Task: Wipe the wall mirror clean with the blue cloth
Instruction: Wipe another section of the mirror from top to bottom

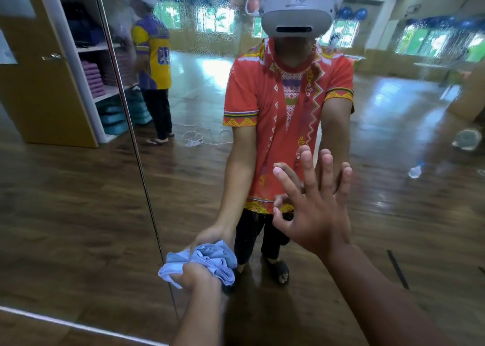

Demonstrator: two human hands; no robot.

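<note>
Mirror [393, 214] fills the view, two panels meeting at a seam [150, 201]; upper glass is speckled with droplets [210, 31] and streaks run at far right, so by the look of it most of the wiping is not done; right hand [317, 219] is open, fingers spread, pressed against the glass at mid height, fingertips meeting their reflection; left hand [196, 277] is low, just right of the seam, fingers curled tight round the cloth [210, 261]; cloth is blue, bunched into a wad, pressed to the glass - it touches its own reflection there. Step in hand, as I judge it: wiping the lower part of the right panel. To do it well - flatten the wad so more cloth meets the glass; keep even pressure; work in overlapping passes, and take the wet top first so drips don't run onto wiped glass; go right to the seam, where water could collect; lift the bracing palm off or wipe that spot last, since it likely leaves prints; turn the cloth to a dry face once damp, or it will smear.
</note>
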